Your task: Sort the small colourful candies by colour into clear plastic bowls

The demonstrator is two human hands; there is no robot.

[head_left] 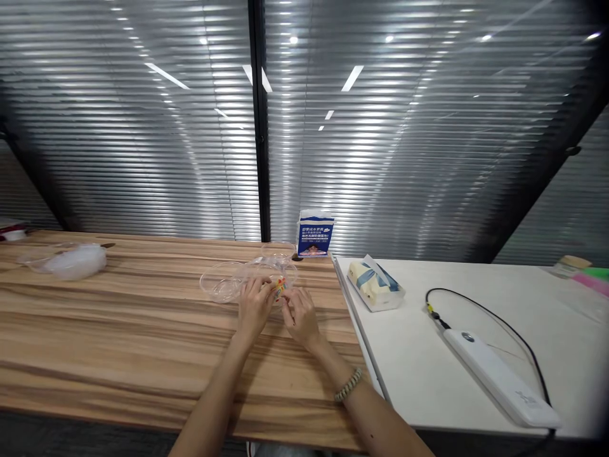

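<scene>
Between my two hands is a small, colourful wrapped packet (pixel 280 289), red, yellow and blue; its exact kind is too small to make out. The fingers of my left hand (pixel 255 301) are closed on its left side. On its lower right, the fingertips of my right hand (pixel 301 314) pinch at its edge. Just behind the hands, clear round plastic containers or lids (pixel 223 282) lie on the wooden table (pixel 143 343), partly hidden by my left hand. A blue and white printed bag (pixel 315 235) stands upright beyond them, close to the blinds.
A pile of translucent plastic (pixel 76 261) lies at the far left. On the white table (pixel 409 368) to the right are a tissue pack (pixel 375 284) and a long white device (pixel 499 377) with a black cable (pixel 509 327). Blinds (pixel 380 139) rise along the back.
</scene>
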